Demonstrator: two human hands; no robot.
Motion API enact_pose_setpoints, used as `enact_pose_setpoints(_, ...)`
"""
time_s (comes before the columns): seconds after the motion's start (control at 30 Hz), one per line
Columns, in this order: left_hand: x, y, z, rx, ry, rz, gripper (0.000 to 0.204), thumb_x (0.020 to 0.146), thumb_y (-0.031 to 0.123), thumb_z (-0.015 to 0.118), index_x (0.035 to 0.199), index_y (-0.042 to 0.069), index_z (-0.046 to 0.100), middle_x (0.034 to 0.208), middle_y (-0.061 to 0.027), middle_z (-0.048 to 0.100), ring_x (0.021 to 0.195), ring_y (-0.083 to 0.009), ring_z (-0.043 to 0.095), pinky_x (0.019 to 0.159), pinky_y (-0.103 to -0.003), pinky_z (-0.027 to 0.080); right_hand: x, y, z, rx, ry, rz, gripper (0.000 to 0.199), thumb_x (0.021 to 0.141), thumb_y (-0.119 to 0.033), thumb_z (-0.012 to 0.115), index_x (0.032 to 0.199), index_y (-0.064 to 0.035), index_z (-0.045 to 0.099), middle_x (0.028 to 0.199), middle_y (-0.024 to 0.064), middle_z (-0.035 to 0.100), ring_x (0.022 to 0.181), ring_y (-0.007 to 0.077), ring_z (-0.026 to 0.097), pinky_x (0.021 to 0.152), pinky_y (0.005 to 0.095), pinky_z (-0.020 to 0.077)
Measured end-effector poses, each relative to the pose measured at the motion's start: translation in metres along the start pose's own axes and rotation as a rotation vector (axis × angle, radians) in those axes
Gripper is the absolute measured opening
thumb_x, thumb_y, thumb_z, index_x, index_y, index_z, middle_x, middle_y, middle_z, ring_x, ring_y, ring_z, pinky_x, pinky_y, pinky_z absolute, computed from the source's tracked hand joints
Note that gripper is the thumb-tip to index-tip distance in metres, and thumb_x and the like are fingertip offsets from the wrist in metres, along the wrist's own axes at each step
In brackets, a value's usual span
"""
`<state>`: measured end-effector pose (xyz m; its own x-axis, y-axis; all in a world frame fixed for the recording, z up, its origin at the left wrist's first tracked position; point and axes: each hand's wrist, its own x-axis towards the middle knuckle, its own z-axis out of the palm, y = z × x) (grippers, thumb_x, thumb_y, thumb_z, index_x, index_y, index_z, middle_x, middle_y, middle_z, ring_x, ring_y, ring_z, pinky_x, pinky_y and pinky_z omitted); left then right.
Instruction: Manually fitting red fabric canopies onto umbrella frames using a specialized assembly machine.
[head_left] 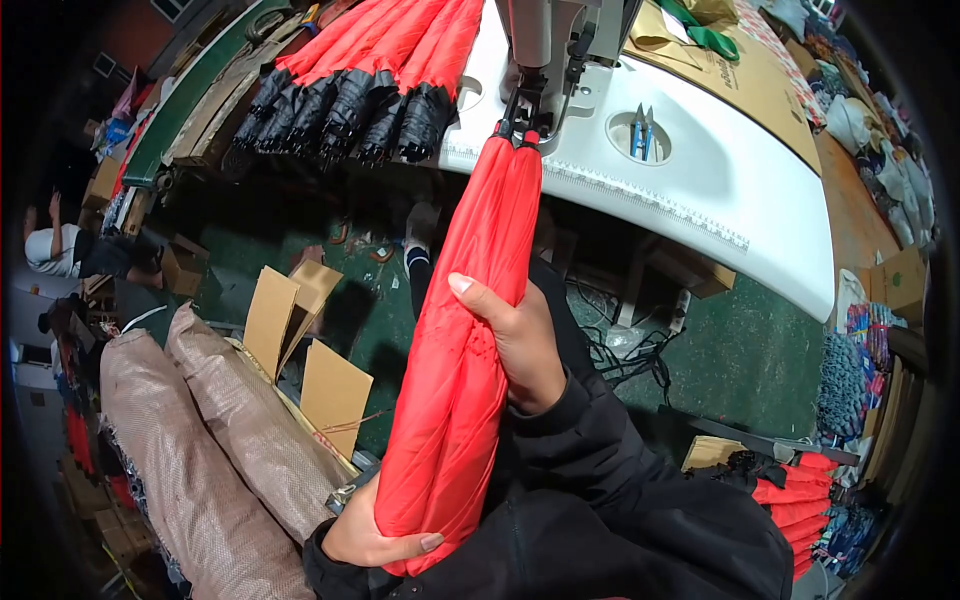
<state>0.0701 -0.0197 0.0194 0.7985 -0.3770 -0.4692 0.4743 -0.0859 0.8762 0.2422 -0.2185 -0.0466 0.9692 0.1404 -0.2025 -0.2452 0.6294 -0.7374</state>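
A long folded red umbrella canopy (470, 330) runs from my lap up to the presser foot of a grey sewing machine (545, 60). My right hand (515, 340) wraps around the middle of the red fabric. My left hand (370, 535) grips its lower end near my body. The canopy's top tip sits under the machine's needle area at the edge of the white machine table (720, 170).
Several red umbrellas with black ends (350, 90) lie on the table at the left. Small snips (640, 135) rest in a round recess. Brown sacks (210, 430) and cardboard boxes (300, 350) stand at my left; more red umbrellas (790, 500) lie at the lower right. A person (60, 250) sits far left.
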Motion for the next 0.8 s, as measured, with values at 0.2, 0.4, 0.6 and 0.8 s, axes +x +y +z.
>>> enact_pose_setpoints(0.2, 0.0022, 0.0022, -0.0010, 0.003, 0.003, 0.001, 0.092, 0.078, 0.012, 0.087, 0.152, -0.007, 0.036, 0.145, -0.0158, 0.056, 0.134, -0.0238, 0.054, 0.113, -0.038, 0.040, 0.0027, -0.0011, -0.0015, 0.019, -0.007, 0.024, 0.036, 0.094, -0.020, 0.073, 0.120, 0.0020, 0.061, 0.103, 0.0088, 0.069, 0.088, 0.0172, 0.069, 0.080, 0.0325, 0.0560)
enact_pose_setpoints(0.4, 0.0011, 0.0031, 0.0008, 0.023, 0.008, 0.008, 0.089, 0.078, 0.011, 0.086, 0.151, -0.007, 0.037, 0.144, -0.0153, 0.058, 0.132, -0.0236, 0.056, 0.113, -0.038, 0.041, 0.0015, 0.0010, -0.0016, 0.031, -0.005, 0.034, 0.036, 0.094, -0.021, 0.073, 0.119, 0.0016, 0.061, 0.102, 0.0091, 0.069, 0.086, 0.0174, 0.069, 0.079, 0.0322, 0.0565)
enact_pose_setpoints(0.6, -0.0030, 0.0063, 0.0017, 0.013, -0.035, -0.018, 0.090, 0.082, 0.011, 0.085, 0.154, -0.006, 0.034, 0.149, -0.0159, 0.052, 0.137, -0.0232, 0.050, 0.116, -0.037, 0.038, -0.0007, 0.0019, -0.0029, 0.054, -0.020, 0.046, 0.035, 0.094, -0.020, 0.074, 0.119, 0.0012, 0.061, 0.103, 0.0097, 0.069, 0.087, 0.0179, 0.069, 0.080, 0.0327, 0.0567)
enact_pose_setpoints(0.8, -0.0052, 0.0040, 0.0028, 0.044, -0.003, -0.021, 0.090, 0.081, 0.012, 0.086, 0.153, -0.006, 0.035, 0.147, -0.0152, 0.054, 0.135, -0.0228, 0.052, 0.114, -0.037, 0.040, -0.0053, 0.0006, -0.0025, 0.049, -0.019, 0.049, 0.036, 0.095, -0.020, 0.073, 0.120, 0.0015, 0.061, 0.105, 0.0083, 0.068, 0.089, 0.0167, 0.068, 0.082, 0.0324, 0.0556)
